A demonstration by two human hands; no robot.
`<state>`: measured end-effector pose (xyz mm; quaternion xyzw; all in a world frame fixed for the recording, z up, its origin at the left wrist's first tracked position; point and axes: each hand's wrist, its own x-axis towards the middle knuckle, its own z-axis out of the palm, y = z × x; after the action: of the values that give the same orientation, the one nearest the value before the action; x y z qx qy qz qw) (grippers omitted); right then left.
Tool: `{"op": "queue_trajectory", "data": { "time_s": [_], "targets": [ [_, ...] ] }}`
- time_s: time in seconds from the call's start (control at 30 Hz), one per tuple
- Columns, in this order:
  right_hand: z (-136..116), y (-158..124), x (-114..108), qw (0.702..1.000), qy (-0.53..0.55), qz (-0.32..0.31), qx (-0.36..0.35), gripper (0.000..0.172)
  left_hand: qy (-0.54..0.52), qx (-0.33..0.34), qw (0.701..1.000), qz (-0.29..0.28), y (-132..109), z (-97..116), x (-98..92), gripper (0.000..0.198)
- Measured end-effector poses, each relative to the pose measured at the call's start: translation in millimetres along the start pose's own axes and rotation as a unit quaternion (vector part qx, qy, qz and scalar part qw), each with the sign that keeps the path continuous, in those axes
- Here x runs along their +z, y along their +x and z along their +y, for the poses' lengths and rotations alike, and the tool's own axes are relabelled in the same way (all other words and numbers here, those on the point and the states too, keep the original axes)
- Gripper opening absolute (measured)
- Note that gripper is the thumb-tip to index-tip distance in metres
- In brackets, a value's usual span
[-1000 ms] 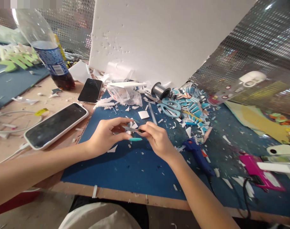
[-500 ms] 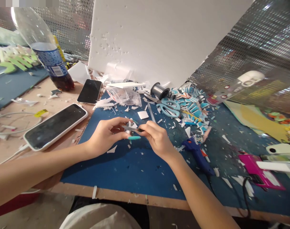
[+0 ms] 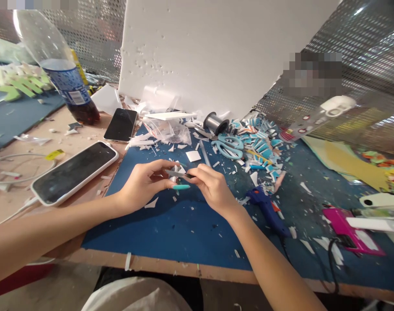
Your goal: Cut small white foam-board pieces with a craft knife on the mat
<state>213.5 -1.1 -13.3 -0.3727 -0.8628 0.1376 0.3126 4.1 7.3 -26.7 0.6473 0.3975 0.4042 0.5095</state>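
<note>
My left hand [image 3: 143, 183] is closed in a pinch on a small teal-and-white piece [image 3: 181, 187], whose teal tip sticks out past the thumb. Its exact kind is hard to make out. Facing it, my right hand [image 3: 212, 188] pinches a thin grey blade [image 3: 176, 173] that lies across the small piece between the hands. The blade's handle end is hidden by my fingers. Both hands hover over a blue mat [image 3: 187, 242]. Just beyond them lie a square white scrap [image 3: 193, 156] and a pair of light blue scissors [image 3: 229, 149].
A blue glue gun [image 3: 269, 211] lies right of my right arm, near a magenta device [image 3: 354, 231]. Offcuts [image 3: 261, 147], a wire spool [image 3: 216, 124] and a white board [image 3: 197, 56] are at the back. Left are two phones [image 3: 75, 172] [image 3: 121, 124] and a cola bottle [image 3: 70, 88].
The whole view has shifted very slightly. My hands keep nearly the same pose, with the blade still at the small piece.
</note>
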Motion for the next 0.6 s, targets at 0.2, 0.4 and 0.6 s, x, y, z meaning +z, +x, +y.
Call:
{"op": "queue_trajectory", "data": {
  "time_s": [0.2,0.4,0.6],
  "targets": [
    [1.3,-0.4,1.1,1.000,0.006,-0.001,-0.001,0.021,-0.028,-0.008,1.000,-0.009,-0.4,-1.3,0.2,0.040],
    [0.6,-0.2,3.2,1.000,0.004,0.006,0.001,0.022,-0.030,-0.009,0.999,-0.018,-0.5,1.8,1.8,0.040],
    [2.0,0.4,-0.5,1.000,0.011,0.005,0.007,0.022,0.006,0.022,1.000,0.014,0.4,1.1,0.7,0.037]
  ]
}}
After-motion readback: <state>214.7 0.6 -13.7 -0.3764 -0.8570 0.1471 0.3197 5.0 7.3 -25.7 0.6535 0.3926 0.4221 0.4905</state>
